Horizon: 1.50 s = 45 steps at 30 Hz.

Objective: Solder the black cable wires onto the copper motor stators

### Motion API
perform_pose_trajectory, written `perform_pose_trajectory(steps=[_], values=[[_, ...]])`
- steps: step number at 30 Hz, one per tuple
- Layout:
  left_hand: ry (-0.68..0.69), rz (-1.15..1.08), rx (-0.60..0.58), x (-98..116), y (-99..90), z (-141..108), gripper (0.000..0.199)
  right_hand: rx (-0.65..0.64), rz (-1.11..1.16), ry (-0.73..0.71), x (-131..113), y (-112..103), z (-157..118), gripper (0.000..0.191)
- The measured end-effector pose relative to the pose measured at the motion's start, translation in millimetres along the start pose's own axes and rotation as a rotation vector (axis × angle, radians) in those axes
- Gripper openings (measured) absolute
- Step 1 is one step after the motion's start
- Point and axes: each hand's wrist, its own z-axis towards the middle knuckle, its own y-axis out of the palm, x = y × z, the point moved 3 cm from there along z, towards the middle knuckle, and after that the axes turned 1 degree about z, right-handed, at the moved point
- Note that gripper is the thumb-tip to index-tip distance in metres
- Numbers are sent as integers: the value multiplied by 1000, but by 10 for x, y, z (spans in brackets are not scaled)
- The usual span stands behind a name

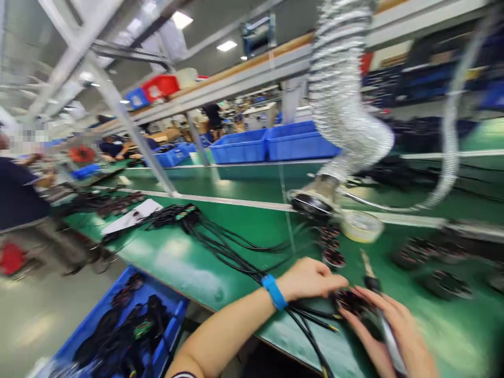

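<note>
My left hand, with a blue band at the wrist, has its fingertips pinched together at the edge of a round black part. What is between those fingertips is hidden. My right hand curls around the other side of that part, thumb and fingers on its rim. A pen-like tool with a metal tip passes along the right hand, its grey handle partly covered by the fingers. Black cables run beneath my left wrist, and their coloured wire ends show near the table's front edge.
Several round black parts lie at right on the green table. A tape roll sits beneath a silver flexible duct. At lower left stands a blue bin of black parts. A person is at far left.
</note>
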Motion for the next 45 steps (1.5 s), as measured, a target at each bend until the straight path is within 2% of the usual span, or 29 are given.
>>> perform_pose_trajectory(steps=[1, 3, 6, 11, 14, 16, 19, 22, 25, 29, 34, 37, 41, 45], values=[[8, -21, -3, 18, -1, 21, 33, 16, -61, 27, 1, -62, -43, 44], [-7, -78, -43, 54, -3, 61, 21, -33, -88, 51, -22, -89, -77, 37], [-55, -135, -129, 74, -2, 57, 14, -82, -68, 78, -78, -81, -62, 32], [-87, -278, -253, 26, 58, -33, 21, -126, -8, 106, -153, -115, -54, 30], [-79, -396, -259, 11, 97, -57, 31, -131, 17, 115, -165, -129, -65, 31], [-77, -390, -234, 10, 79, -89, 35, -139, 25, 128, -167, -131, -72, 31], [-12, -242, -101, 21, -46, -205, 41, -151, 53, 157, -177, -133, -84, 31], [143, 57, 11, 37, -164, -408, 44, -147, 61, 173, -199, -138, -85, 31], [288, 416, -23, -6, -138, -610, 29, -126, 47, 159, -216, -141, -62, 30], [348, 732, -9, -160, -15, -746, 16, -64, -6, 152, -198, -154, -29, 29], [457, 813, 11, -285, 44, -776, 19, 27, -88, 128, -149, -173, -9, 36], [518, 835, 16, -293, 18, -836, 28, 13, -86, 124, -139, -148, 4, 40], [575, 878, 81, -258, -36, -1026, 33, 3, -110, 123, -175, -100, 4, 44], [601, 877, 29, -325, -49, -1186, 34, -12, -98, 121, -223, -45, -2, 42]])
